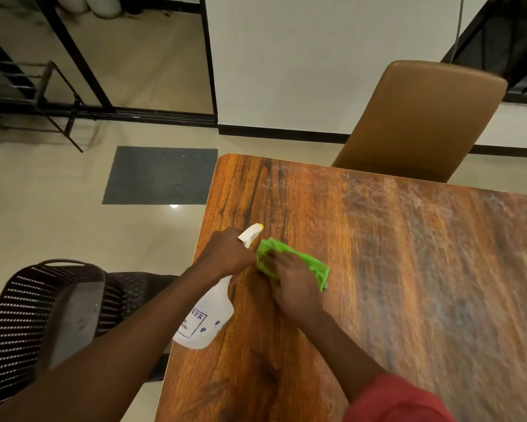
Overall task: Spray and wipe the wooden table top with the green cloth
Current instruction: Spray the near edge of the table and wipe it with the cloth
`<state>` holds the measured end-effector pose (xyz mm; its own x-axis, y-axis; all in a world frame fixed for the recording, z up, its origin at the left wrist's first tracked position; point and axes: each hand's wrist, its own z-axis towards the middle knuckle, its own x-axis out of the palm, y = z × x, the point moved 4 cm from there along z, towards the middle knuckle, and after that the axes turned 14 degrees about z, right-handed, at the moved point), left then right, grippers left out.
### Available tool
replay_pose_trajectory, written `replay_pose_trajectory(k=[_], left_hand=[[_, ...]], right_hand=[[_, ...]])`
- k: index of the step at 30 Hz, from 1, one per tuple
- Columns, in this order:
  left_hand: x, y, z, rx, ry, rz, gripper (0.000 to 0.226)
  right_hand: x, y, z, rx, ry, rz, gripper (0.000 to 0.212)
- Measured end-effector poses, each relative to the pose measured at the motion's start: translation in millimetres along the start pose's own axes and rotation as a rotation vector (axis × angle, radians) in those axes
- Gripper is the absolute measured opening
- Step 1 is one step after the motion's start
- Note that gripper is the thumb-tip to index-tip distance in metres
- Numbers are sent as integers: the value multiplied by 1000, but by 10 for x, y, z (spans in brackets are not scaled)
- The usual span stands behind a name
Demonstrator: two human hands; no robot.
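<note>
Tan chair [420,117], beige tiled floor [58,214]

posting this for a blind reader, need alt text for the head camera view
A person's right hand holds a green cloth on a wooden table top while the left hand grips a white spray bottle at its left edge. A tan chair stands beyond.

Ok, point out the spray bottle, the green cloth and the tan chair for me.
spray bottle [208,306]: head view, white body.
green cloth [314,267]: head view, exposed right fold.
tan chair [423,117]: head view, backrest middle.
</note>
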<state>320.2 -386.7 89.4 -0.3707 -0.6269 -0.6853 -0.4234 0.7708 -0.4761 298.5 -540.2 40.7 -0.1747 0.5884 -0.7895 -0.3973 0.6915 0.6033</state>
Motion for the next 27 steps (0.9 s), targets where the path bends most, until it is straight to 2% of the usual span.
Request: replay_pose_trajectory(k=[4,8,11,13,16,19,23,27], left_hand=[[11,51,31,-23,-5,-23,37],[14,55,66,-33,-5,-35,37],[7,23,87,-33,3,-36,36],[6,1,93,-26,6,-33,35],[23,-7,87,-32,2,-27,38],[51,-11,72,-33,10,-28,40],[26,-16,78,-31,-1,-52,42],[-10,1,98,-31,-13,-84,39]], right_hand=[[-53,-42,180,46,-7,27,44],[15,31,-94,-32,29,58,43],[-8,10,-17,-75,24,20,40],[-62,-43,175,-41,-20,19,33],[-112,-85,373,-1,-22,29,37],[-71,-37,229,-28,-24,38,33],[37,56,61,-72,100,53,46],[11,29,360,-103,112,23,33]])
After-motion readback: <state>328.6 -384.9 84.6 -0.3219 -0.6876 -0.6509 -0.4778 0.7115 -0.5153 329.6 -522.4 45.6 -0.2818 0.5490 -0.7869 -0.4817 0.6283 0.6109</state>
